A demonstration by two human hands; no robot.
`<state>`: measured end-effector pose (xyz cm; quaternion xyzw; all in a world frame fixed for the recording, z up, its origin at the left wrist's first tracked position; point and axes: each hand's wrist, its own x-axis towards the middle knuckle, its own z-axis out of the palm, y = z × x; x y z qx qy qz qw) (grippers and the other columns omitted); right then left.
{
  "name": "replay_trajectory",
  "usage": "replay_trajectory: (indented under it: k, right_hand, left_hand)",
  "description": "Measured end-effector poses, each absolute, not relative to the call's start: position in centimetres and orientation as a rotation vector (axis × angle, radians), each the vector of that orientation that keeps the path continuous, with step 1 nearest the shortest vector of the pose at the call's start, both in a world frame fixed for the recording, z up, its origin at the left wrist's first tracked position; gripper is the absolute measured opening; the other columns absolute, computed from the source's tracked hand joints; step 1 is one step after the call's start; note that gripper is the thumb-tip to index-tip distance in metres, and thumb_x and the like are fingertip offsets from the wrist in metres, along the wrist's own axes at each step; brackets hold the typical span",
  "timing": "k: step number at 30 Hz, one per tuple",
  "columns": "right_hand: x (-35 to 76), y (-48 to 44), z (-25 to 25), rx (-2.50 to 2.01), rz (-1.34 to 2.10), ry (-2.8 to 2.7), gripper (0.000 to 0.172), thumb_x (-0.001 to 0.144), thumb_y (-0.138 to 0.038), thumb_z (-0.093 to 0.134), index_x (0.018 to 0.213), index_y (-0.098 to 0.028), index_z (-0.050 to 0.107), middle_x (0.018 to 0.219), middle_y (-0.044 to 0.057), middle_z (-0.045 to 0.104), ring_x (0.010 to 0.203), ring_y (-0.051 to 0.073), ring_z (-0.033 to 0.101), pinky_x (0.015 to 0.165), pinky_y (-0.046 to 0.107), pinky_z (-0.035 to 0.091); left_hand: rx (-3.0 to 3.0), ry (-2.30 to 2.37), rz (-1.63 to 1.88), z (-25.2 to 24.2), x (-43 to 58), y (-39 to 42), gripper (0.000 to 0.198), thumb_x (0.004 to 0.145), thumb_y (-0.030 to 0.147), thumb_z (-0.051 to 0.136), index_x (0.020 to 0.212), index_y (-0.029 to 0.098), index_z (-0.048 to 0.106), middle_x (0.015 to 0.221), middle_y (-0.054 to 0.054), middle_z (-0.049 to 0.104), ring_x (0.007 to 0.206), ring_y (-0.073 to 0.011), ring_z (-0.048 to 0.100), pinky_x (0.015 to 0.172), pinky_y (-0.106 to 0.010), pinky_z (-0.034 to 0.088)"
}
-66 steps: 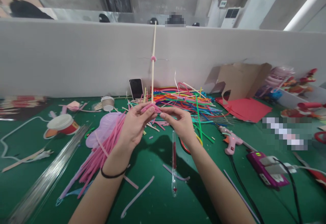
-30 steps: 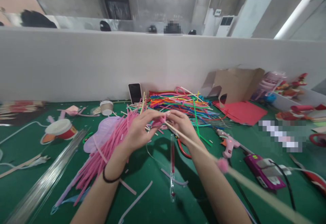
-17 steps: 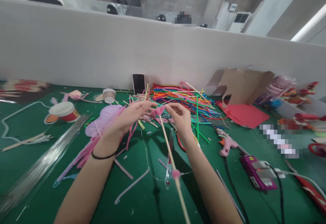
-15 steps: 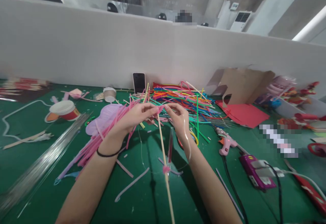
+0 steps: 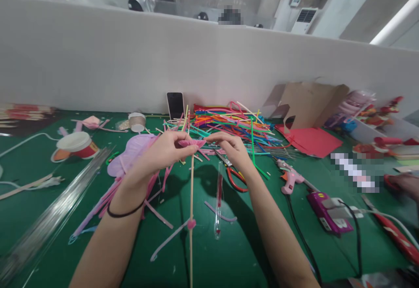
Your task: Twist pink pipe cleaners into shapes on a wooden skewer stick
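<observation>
Here's the wooden stick (image 5: 191, 192), its long axis running straight away from the body, past a pink bead (image 5: 191, 224), up to a pink folded piece (image 5: 193, 143) between the hands. The left hand (image 5: 166, 148), closer in, has that piece pinched; the right hand (image 5: 234, 148) curls at its right edge, grip impossible to tell. Farther left, a paper cup (image 5: 78, 145), contents hidden; beyond, a small tub (image 5: 137, 122); far right, a pale box (image 5: 365, 129) holding red figures (image 5: 389, 107).

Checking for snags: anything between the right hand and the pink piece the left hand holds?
Nothing visible: the right hand is at the right edge of the pink piece, touching or nearly so. The left hand holds its other side.
</observation>
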<state>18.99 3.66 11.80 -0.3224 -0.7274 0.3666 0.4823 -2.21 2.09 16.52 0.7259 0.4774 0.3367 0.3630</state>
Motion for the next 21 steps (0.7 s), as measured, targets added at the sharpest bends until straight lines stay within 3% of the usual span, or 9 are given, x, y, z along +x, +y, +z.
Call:
replay_trajectory:
  k: [3,6,9,15,21]
  right_hand:
    - [18.5,3.0,12.5,-0.890,0.936,-1.719,0.022,0.085,-0.032,0.057,0.095,-0.024,0.074,0.092,0.002,0.073,0.087,0.018,0.066,0.079,0.031,0.050]
    - [17.7,2.3,13.1,-0.962,0.909,-1.630,0.023,0.078,-0.042,0.067,0.088,-0.022,0.075,0.084,0.003,0.074,0.077,0.018,0.067,0.072,0.030,0.051]
    - [17.3,1.9,13.5,-0.985,0.871,-1.595,0.022,0.077,-0.042,0.070,0.082,-0.021,0.076,0.082,0.004,0.075,0.075,0.019,0.067,0.071,0.030,0.052]
    - [17.3,1.7,13.8,-0.980,0.934,-1.526,0.023,0.076,-0.043,0.070,0.080,-0.021,0.076,0.074,0.003,0.074,0.069,0.018,0.066,0.067,0.030,0.052]
    - [17.2,1.7,13.6,-0.948,1.085,-1.425,0.027,0.074,-0.046,0.071,0.080,-0.020,0.075,0.072,0.003,0.073,0.068,0.017,0.067,0.063,0.029,0.053]
  left_hand:
    - [1.858,1.209,0.893,16.7,-2.0,1.8,0.018,0.073,0.035,0.072,0.068,0.018,0.069,0.056,0.001,0.056,0.050,-0.0112,0.049,0.043,-0.019,0.032]
    - [1.752,1.130,0.910,16.8,-2.0,1.7,0.016,0.068,0.033,0.077,0.074,0.018,0.072,0.062,-0.002,0.064,0.054,-0.0139,0.056,0.046,-0.019,0.039]
    - [1.650,1.064,0.911,16.7,-2.1,1.6,0.017,0.065,0.029,0.081,0.076,0.019,0.073,0.067,-0.003,0.067,0.058,-0.0154,0.060,0.050,-0.020,0.044]
    - [1.711,1.048,0.918,16.5,-2.2,1.8,0.019,0.076,0.038,0.072,0.080,0.019,0.073,0.070,-0.005,0.066,0.061,-0.0156,0.060,0.050,-0.021,0.045]
    - [1.712,1.007,0.933,16.5,-2.2,1.9,0.023,0.077,0.041,0.070,0.081,0.019,0.072,0.070,-0.005,0.065,0.062,-0.0165,0.060,0.051,-0.023,0.048]
